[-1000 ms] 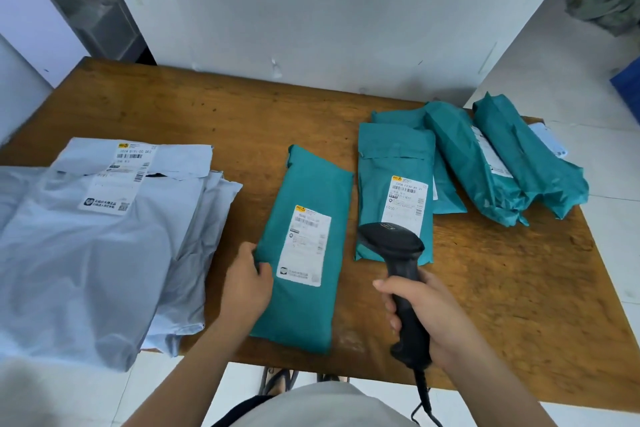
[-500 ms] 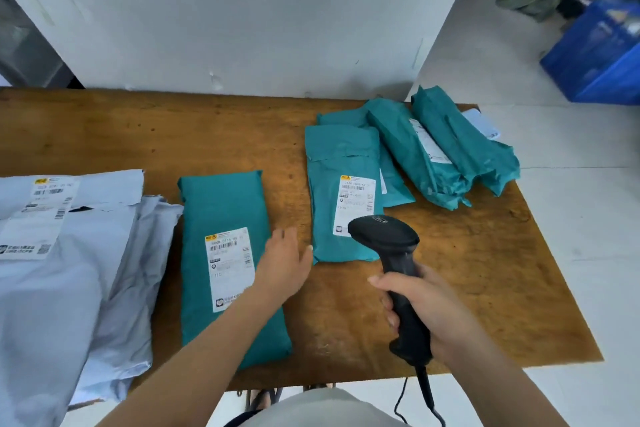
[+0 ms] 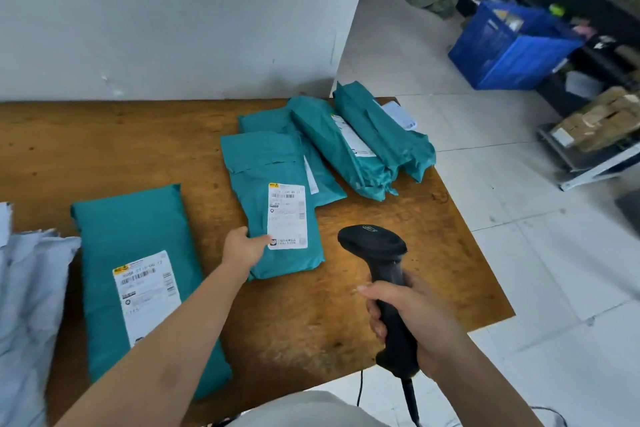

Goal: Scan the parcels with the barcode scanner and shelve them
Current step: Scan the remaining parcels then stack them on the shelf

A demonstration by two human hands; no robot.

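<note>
Several teal parcels lie on the wooden table [image 3: 398, 239]. My left hand [image 3: 244, 248] grips the near left edge of the middle teal parcel [image 3: 266, 173], thumb on top beside its white label [image 3: 287, 215]. Another teal parcel [image 3: 138, 229] lies label up at the left, under my left forearm. My right hand [image 3: 412, 319] holds the black barcode scanner [image 3: 377, 250] by its handle, head up and just right of the gripped parcel. Behind lies a pile of three more teal parcels [image 3: 363, 135].
Grey mailer bags [image 3: 27, 305] are stacked at the table's left end. A white wall panel [image 3: 173, 10] stands behind the table. On the floor to the right are a blue crate [image 3: 512, 45] and dark shelving [image 3: 588, 3] with boxes.
My left hand left the left teal parcel and moved right to take the edge of the middle parcel. The view swung right. The scanner hand stayed about where it was.
</note>
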